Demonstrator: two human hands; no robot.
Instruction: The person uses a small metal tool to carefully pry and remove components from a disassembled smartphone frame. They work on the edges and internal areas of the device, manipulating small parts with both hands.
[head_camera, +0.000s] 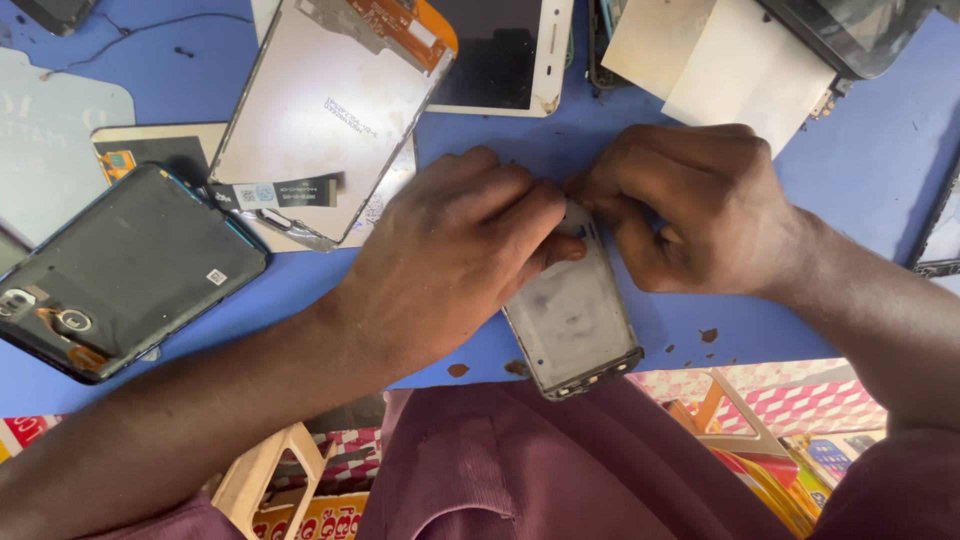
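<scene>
A small grey phone frame (575, 325) lies on the blue table (860, 160), its lower end over the near edge. My left hand (450, 250) grips its upper left side, thumb pressed on the top. My right hand (690, 205) pinches the frame's top end with curled fingers. Both hands meet at the top of the frame, hiding that end.
A dark phone back shell (120, 270) lies at the left. A silver display panel with an orange flex cable (330, 110) sits above it, next to a white-framed screen (505, 55). White sheets (730, 60) and another device (860, 30) lie top right. A dark screen edge (940, 235) is far right.
</scene>
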